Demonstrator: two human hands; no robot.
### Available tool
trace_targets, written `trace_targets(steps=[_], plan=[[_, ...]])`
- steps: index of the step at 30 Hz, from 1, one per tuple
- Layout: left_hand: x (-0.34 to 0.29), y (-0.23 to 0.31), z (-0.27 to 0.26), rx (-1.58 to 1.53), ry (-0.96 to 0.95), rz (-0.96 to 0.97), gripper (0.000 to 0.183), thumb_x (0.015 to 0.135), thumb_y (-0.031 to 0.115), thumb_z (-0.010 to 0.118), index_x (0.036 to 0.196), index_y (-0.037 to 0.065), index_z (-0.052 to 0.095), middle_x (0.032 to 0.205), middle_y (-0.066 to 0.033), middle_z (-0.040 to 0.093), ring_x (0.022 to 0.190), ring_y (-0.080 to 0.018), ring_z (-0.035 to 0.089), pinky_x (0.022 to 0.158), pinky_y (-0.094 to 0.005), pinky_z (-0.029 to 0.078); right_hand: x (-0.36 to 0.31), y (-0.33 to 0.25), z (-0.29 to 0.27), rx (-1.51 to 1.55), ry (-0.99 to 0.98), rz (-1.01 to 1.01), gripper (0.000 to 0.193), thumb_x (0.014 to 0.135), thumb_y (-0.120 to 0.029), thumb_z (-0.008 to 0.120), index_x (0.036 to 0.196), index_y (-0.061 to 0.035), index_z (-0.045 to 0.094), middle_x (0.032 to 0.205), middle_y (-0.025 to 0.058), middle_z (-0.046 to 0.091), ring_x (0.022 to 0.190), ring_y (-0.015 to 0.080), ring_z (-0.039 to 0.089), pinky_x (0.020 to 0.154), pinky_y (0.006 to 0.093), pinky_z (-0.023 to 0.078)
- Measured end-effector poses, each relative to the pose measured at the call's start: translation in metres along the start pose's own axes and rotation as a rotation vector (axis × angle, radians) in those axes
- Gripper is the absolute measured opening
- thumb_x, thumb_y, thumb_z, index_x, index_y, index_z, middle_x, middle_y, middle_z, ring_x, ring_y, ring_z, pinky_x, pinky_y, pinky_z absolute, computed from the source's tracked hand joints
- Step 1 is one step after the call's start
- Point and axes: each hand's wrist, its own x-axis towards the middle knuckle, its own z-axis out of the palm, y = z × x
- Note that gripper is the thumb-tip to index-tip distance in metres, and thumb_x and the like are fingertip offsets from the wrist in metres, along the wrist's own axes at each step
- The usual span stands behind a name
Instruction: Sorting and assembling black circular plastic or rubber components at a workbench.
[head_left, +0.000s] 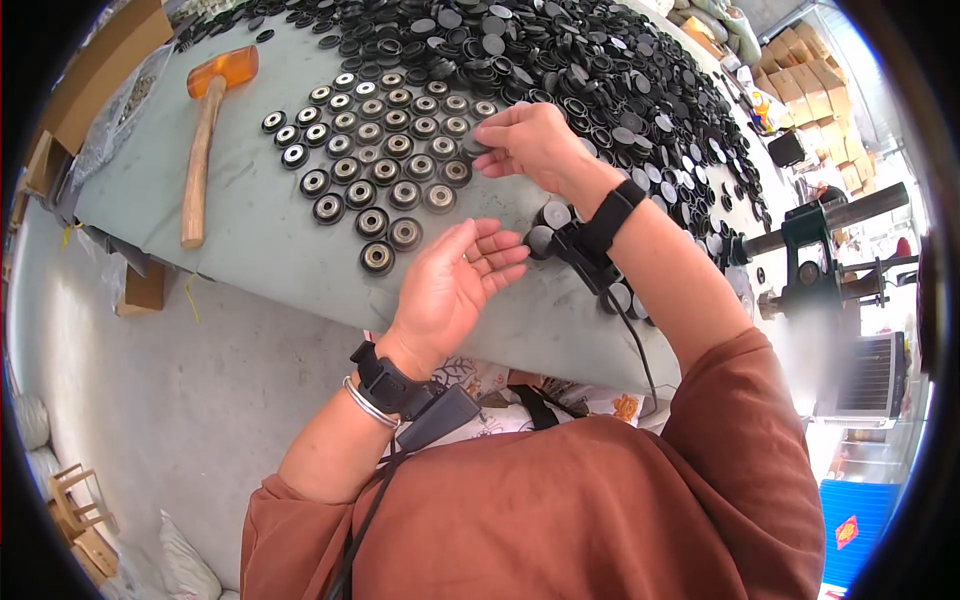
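Grey-green bench (pixel 250 230), mallet (pixel 205 140) on its left side. Right of the mallet, rows of small black wheels w/ metal hubs (pixel 375 150). Right hand (pixel 525 140) pinches one wheel (pixel 473 147) at the rows' right edge. Left hand (pixel 455 280) open, empty, nearer the bench edge. Wheel prob light, stiff, hard; grip by rim.

Grey concrete floor (pixel 150 400), stacked cardboard boxes (pixel 810 75), small wooden stool (pixel 80 520), bright daylight.
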Motion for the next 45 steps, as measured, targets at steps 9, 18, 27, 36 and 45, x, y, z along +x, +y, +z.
trace_targets(steps=[9,18,27,36,45], plan=[[0.001,0.003,-0.001,0.037,-0.020,0.005,0.030,0.092,0.021,0.040,0.108,-0.003,0.048,0.102,-0.0162,0.055,0.096,-0.0268,0.055,0.087,-0.0403,0.045,0.017,0.003,-0.005,-0.169,0.009,0.157,0.023,0.072,-0.008,0.072,0.082,0.0047,0.056,0.072,0.0104,0.059,0.058,0.0167,0.060,0.052,0.0260,0.053],[0.003,0.002,0.001,0.046,0.015,-0.003,0.025,0.091,0.019,0.042,0.104,-0.001,0.050,0.097,-0.0138,0.056,0.091,-0.0250,0.056,0.083,-0.0386,0.047,0.033,-0.006,-0.020,-0.339,-0.072,0.309,0.029,0.066,-0.021,0.078,0.059,-0.0087,0.053,0.053,-0.0022,0.046,0.043,0.0075,0.039,0.038,0.0206,0.034],[-0.008,-0.005,0.017,0.426,0.138,0.092,0.027,0.087,0.012,0.051,0.109,-0.004,0.047,0.099,-0.0130,0.055,0.082,-0.0191,0.058,0.072,-0.0304,0.051,-0.003,0.005,-0.041,-1.163,-0.268,-0.654,0.032,0.066,-0.020,0.069,0.094,-0.0036,0.064,0.067,0.0148,0.061,0.064,0.0287,0.061,0.062,0.0330,0.048],[0.023,-0.011,0.049,1.419,0.081,0.383,0.046,0.080,0.009,0.060,0.117,-0.010,0.042,0.114,-0.0141,0.049,0.081,-0.0116,0.057,0.063,-0.0230,0.048,-0.063,-0.019,-0.122,-0.941,0.215,-0.476,0.034,0.067,-0.025,0.069,0.094,-0.0047,0.065,0.073,0.0120,0.063,0.064,0.0235,0.061,0.063,0.0307,0.049],[-0.024,0.101,0.173,0.906,-0.560,0.928,0.073,0.084,0.059,0.034,0.119,-0.005,0.044,0.117,-0.0191,0.049,0.110,-0.0286,0.047,0.087,-0.0374,0.039,-0.220,-0.082,-0.156,0.021,0.257,-1.041,0.046,0.093,-0.035,0.035,0.115,0.0034,0.048,0.084,0.0092,0.053,0.065,0.0154,0.046,0.063,0.0305,0.039]])
